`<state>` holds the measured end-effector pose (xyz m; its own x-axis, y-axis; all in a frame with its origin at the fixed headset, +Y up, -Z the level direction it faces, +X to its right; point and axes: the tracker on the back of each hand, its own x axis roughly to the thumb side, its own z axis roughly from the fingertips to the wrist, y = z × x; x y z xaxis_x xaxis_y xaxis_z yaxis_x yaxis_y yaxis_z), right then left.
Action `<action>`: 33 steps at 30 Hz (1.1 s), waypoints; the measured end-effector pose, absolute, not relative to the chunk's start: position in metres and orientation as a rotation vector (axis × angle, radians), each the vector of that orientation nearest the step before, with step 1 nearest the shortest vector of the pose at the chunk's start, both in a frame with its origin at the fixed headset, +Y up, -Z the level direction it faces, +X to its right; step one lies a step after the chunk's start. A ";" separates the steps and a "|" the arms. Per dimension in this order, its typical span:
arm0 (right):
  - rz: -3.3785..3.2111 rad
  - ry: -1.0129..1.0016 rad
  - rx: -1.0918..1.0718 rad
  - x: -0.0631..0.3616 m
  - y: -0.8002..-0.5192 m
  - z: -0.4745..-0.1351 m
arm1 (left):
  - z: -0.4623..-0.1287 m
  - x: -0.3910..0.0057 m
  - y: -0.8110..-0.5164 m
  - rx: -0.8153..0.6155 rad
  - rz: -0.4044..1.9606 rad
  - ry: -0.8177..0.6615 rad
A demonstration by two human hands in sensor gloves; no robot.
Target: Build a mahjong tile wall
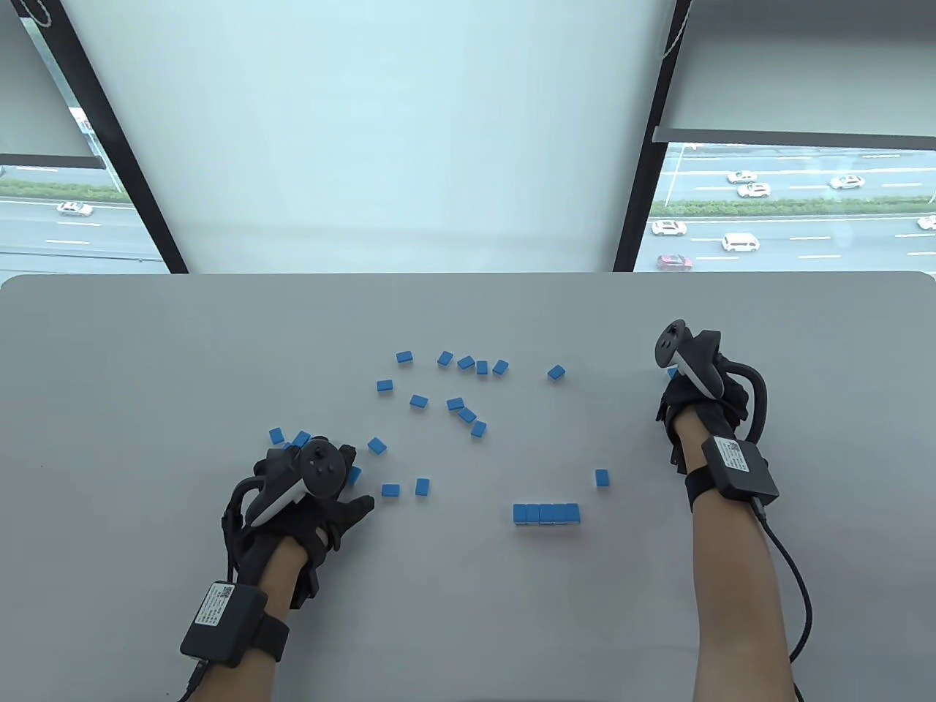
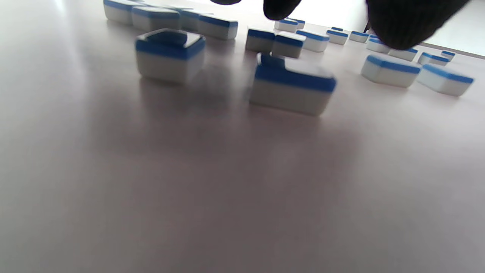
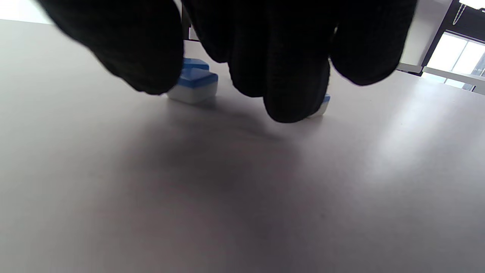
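Presently:
- Wall row (image 1: 546,513): five tiles touching side by side, near edge of worktop (image 1: 146,351); task early.
- Loose tiles (image 1: 455,404): scattered mid-worktop; one single tile (image 1: 602,478) near the row.
- Left hand (image 1: 307,497): fingers spread over tiles, holding nothing.
- Right hand (image 1: 698,395): fingers (image 3: 291,76) curled down at a far tile (image 3: 194,85); whether grasped, cannot tell.
- Next, by judgement: bring tiles over, square them against the row's end.
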<state>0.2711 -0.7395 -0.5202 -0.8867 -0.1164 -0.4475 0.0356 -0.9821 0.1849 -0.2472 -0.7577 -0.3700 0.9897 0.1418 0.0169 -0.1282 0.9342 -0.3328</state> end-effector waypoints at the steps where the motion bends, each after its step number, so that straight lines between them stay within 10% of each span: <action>1: -2.974 -0.276 0.734 0.272 -0.742 -0.521 | -0.370 -0.247 -0.758 -0.338 0.137 -0.040; 24: -3.036 -0.294 0.791 0.271 -0.741 -0.516 | -0.370 -0.249 -0.757 -0.344 0.118 -0.029; 33: -3.131 -0.044 0.575 0.269 -0.694 -0.475 | -0.369 -0.249 -0.755 -0.332 0.132 -0.038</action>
